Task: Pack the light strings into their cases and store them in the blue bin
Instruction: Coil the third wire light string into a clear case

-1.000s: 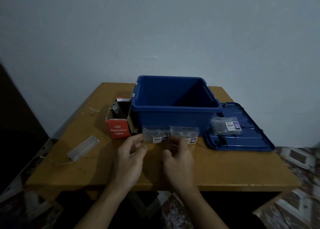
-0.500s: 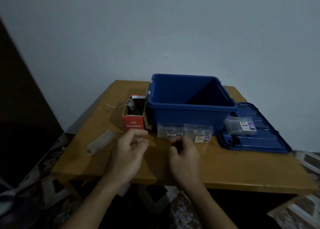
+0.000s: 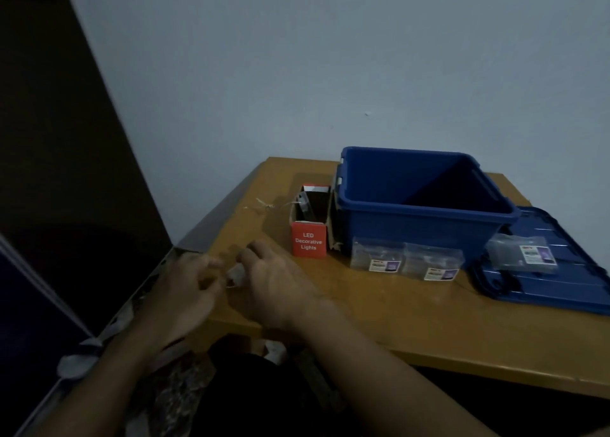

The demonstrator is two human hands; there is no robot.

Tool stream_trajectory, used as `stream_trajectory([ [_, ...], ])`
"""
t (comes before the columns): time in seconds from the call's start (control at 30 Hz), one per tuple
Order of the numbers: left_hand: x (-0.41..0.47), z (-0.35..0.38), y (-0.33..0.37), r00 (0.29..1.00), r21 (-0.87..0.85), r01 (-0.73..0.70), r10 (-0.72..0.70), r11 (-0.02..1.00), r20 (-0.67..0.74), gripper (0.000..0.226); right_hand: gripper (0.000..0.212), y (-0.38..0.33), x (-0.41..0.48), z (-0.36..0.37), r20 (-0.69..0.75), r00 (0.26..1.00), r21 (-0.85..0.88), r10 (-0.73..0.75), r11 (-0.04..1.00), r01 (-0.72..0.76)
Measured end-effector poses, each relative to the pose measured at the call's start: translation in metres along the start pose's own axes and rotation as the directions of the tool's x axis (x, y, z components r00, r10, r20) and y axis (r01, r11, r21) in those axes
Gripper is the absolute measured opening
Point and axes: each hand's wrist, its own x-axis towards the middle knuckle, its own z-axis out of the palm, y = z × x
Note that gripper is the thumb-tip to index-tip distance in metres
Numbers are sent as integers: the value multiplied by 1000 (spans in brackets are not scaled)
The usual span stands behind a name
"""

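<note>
The small clear case [image 3: 235,274] is at the left front corner of the desk [image 3: 396,321], between my two hands, and only a pale piece of it shows there. My left hand [image 3: 185,291] comes in from the lower left with the back turned up and the fingers bent toward the left end of the case. My right hand [image 3: 277,281] reaches across from the right, also with the back up, and its fingers curl down over the case. Both hands are blurred, and they cover most of the case, so I cannot tell if a light string is inside. The grip of my right hand is closed around the case. For the left grip, the fingertips are at the case, but I cannot tell whether they pinch it or only touch it. Further right stands a red box [image 3: 309,243] with the words "LED Decorative Lights", its top open, and a thin light string [image 3: 260,204] lies on the desk beside it. The box is just beside the blue bin [image 3: 419,228], which is open. Two clear cases [image 3: 376,255] [image 3: 432,263] stand side by side against the bin's front wall. A third clear case [image 3: 521,253] lies on the blue lid [image 3: 567,291], right of the bin and cut off by the picture edge.
</note>
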Motion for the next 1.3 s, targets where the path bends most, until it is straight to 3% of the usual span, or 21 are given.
stream_trajectory([
  [0.1,-3,5,-10,998,68,-37,33,997,55,33,45,-4,15,-2,142,986,-219,-84,969,114],
  [0.23,-8,13,-11,997,52,-72,74,996,-36,15,48,-7,21,-5,298,954,-292,-45,947,136],
  [0.33,-13,12,-8,989,60,-138,141,989,-44,5,49,-7,16,-10,315,948,-306,-42,941,143],
  [0.57,-28,9,6,941,176,-319,334,931,-63,18,53,-1,-2,-9,265,964,-261,11,963,61],
  [0.83,-53,-6,53,896,63,-416,421,907,-138,19,40,2,-44,-42,169,984,-153,58,988,-32],
  [1.0,-78,-16,90,914,-88,-398,387,913,-121,18,21,2,-83,-66,-59,998,-67,32,997,-36],
  [1.13,-99,-27,116,875,-185,-482,462,856,-144,19,12,-5,-119,-91,-245,969,61,8,998,7],
  [1.3,-129,-42,149,815,-271,-578,559,770,-153,27,6,-22,-172,-129,-376,926,230,41,972,50],
])
